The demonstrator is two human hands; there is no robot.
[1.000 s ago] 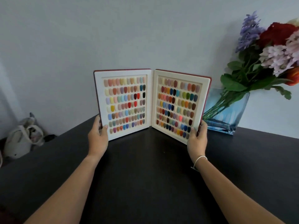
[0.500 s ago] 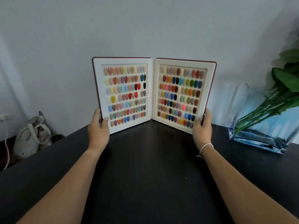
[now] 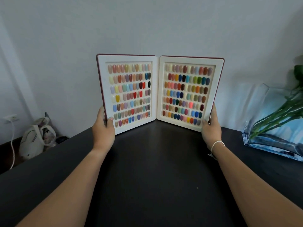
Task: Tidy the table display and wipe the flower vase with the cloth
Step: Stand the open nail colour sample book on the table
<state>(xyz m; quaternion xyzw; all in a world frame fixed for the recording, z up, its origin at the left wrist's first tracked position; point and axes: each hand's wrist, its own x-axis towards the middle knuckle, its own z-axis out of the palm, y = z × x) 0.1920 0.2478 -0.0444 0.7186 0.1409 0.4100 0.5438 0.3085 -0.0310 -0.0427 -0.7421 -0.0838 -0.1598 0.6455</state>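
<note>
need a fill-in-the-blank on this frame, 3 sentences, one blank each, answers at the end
1. The nail colour display book stands open on the ____ table.
2. The left hand and right hand each grip one outer ____ of the book.
3. The glass vase stands to the book's ____.

Answers: black; edge; right
</note>
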